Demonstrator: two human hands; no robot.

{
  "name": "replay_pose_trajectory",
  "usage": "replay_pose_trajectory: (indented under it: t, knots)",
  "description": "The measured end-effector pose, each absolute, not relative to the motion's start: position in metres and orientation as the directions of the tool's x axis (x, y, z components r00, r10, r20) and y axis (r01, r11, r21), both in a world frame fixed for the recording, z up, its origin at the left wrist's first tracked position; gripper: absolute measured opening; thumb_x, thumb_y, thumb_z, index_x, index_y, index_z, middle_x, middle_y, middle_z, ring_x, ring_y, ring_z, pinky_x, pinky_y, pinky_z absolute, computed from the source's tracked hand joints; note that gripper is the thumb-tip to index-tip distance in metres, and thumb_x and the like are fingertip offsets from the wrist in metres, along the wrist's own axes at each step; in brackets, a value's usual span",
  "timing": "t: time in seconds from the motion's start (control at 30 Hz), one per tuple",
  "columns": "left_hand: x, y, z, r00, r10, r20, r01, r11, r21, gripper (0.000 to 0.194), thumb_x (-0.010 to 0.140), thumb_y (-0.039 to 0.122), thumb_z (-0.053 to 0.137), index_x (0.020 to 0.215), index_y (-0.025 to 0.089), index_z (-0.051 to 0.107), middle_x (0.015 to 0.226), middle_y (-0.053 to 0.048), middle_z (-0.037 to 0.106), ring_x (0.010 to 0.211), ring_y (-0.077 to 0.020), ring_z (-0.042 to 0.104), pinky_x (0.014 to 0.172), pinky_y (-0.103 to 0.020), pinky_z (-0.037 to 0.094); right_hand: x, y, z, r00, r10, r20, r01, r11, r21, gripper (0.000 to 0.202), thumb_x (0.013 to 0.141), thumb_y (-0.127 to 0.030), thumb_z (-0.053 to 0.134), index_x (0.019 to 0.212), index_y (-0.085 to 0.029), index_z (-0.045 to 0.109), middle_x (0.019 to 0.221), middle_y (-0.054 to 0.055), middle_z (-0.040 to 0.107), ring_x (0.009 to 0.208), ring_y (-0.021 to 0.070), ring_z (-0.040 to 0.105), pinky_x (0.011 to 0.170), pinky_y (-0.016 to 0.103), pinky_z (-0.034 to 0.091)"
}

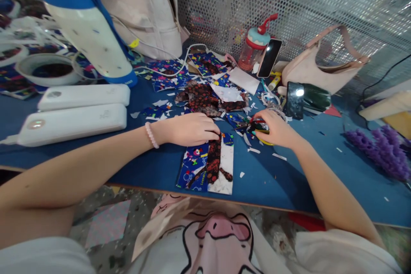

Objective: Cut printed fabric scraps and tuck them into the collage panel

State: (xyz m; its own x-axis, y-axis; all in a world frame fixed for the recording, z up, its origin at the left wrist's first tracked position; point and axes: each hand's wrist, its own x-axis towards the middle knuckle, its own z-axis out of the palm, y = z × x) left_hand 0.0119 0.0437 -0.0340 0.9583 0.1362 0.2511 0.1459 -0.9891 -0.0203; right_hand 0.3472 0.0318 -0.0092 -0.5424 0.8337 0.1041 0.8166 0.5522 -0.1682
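— Where do we have the patterned panel [195, 173]?

— Flat near the front edge of the blue table [269, 180], our left hand [194, 129] over its top end, fingers curled down. We can't tell whether they pinch or only press.

— And our right hand [275, 128]?

— Grasping the scissors [251, 127] by the red and yellow handles, just right of the panel.

— How would we expect the panel to handle?

— Light, fairly stiff, easily creased; we'd take it by the side edges. It's rectangular: glossy-looking blue print, bare white along the right, and a speckled brown strip [213, 158] with ragged arms, probably softer.

— Around it?

— Thin, angular white scraps [253, 150].
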Motion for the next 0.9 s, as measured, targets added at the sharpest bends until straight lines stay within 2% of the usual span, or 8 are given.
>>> replay_pose_trajectory:
  t: [0.17, 0.37, 0.63, 0.9]
  knots:
    - [0.0126, 0.0437, -0.0344, 0.959, 0.132, 0.252, 0.146, -0.989, -0.036, 0.028, 0.103, 0.019, 0.046, 0.116, 0.018, 0.071, 0.126, -0.008, 0.073, 0.108, -0.0193, 0.068, 0.094, -0.034, 0.047, 0.3466, 0.0305, -0.0083, -0.53, 0.847, 0.048, 0.829, 0.529, -0.18, 0.037, 0.079, -0.037, 0.065, 0.11, -0.019, 0.055, 0.116, 0.016, 0.064, 0.106, 0.0324, 0.063, 0.092, 0.048, 0.051]
    - [0.0127, 0.0433, -0.0335, 0.953, 0.115, 0.28, 0.135, -0.989, -0.053, 0.027, 0.103, 0.019, 0.047, 0.114, 0.017, 0.071, 0.123, -0.008, 0.073, 0.106, -0.0202, 0.069, 0.092, -0.035, 0.048, 0.348, 0.0308, -0.0081, -0.515, 0.856, 0.044, 0.828, 0.51, -0.233, 0.037, 0.079, -0.034, 0.062, 0.113, -0.02, 0.055, 0.109, 0.013, 0.067, 0.099, 0.0291, 0.067, 0.085, 0.043, 0.054]
    - [0.0126, 0.0428, -0.0336, 0.95, 0.102, 0.295, 0.123, -0.991, -0.056, 0.024, 0.102, 0.017, 0.049, 0.113, 0.016, 0.071, 0.122, -0.008, 0.074, 0.106, -0.0205, 0.07, 0.091, -0.034, 0.048, 0.3499, 0.0317, -0.008, -0.473, 0.868, 0.153, 0.813, 0.497, -0.302, 0.035, 0.077, -0.035, 0.06, 0.108, -0.022, 0.054, 0.102, 0.01, 0.068, 0.091, 0.0259, 0.068, 0.082, 0.041, 0.055]
    - [0.0121, 0.0434, -0.0343, 0.946, 0.094, 0.311, 0.122, -0.99, -0.071, 0.023, 0.101, 0.017, 0.051, 0.111, 0.016, 0.071, 0.121, -0.008, 0.074, 0.105, -0.0204, 0.07, 0.089, -0.034, 0.048, 0.356, 0.0393, -0.0107, -0.29, 0.92, 0.263, 0.897, 0.357, -0.261, 0.032, 0.074, -0.039, 0.061, 0.099, -0.021, 0.052, 0.091, 0.009, 0.066, 0.081, 0.0257, 0.065, 0.074, 0.04, 0.053]
